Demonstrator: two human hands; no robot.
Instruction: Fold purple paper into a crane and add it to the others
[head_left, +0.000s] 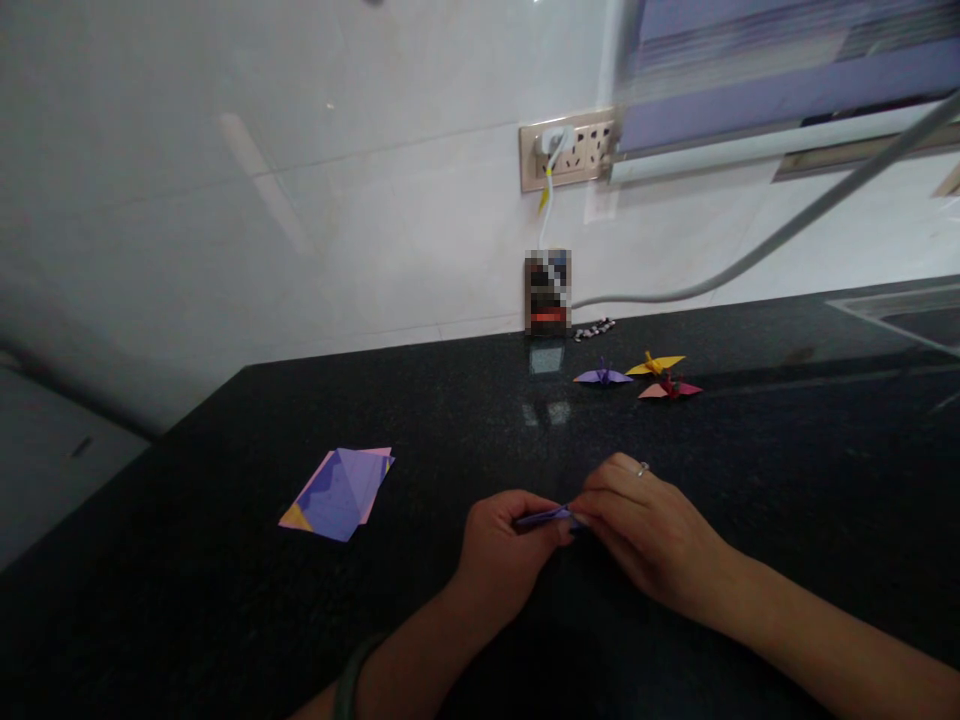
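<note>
Between my two hands is a small piece of folded purple paper (pixel 546 516), mostly covered by the fingers. My left hand (pixel 510 545) pinches its left part between thumb and fingers. The fingertips of my right hand (pixel 641 525), which wears a ring, are closed on the paper's right end. Both hands are just above the black countertop, their fingertips almost meeting. Farther back lie a purple paper crane (pixel 603 376), a yellow paper crane (pixel 655 366) and a red and pink paper crane (pixel 670 389).
A stack of coloured paper sheets (pixel 337 490), purple on top, lies left on the black countertop (pixel 225 450). Against the tiled wall stands a phone-like device (pixel 548 292) with a cable to the wall socket (pixel 566 150). A patterned strap (pixel 595 329) lies beside it. A grey hose (pixel 810 205) runs rightward.
</note>
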